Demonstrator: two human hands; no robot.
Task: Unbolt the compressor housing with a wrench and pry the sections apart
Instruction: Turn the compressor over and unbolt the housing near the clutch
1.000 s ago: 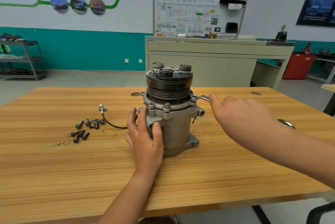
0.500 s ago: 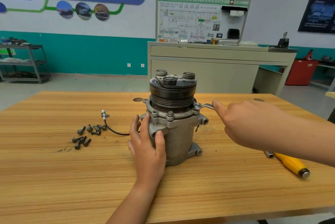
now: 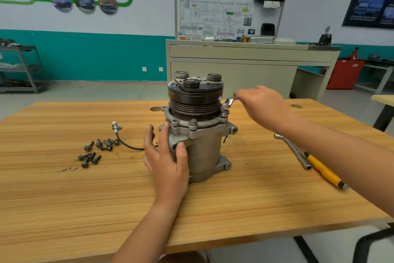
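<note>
A grey metal compressor (image 3: 202,145) stands upright in the middle of the wooden table (image 3: 64,198), its black pulley (image 3: 195,96) on top. My left hand (image 3: 166,160) grips the housing's left side, thumb on the front. My right hand (image 3: 262,105) holds a small silver wrench (image 3: 229,102) whose head hangs just above a bolt (image 3: 224,114) on the flange's right side. Another bolt (image 3: 193,122) sits in the flange at the front.
Several loose bolts (image 3: 96,151) lie on the table to the left, near a black wire with a white connector (image 3: 116,127). A yellow-handled screwdriver (image 3: 324,171) and a metal socket tool (image 3: 294,149) lie to the right. A cabinet (image 3: 245,60) stands behind the table.
My right hand has lifted the wrench up off the flange bolt. The left hand stays on the housing. The camera has tilted, bringing the tools at the right into view.
</note>
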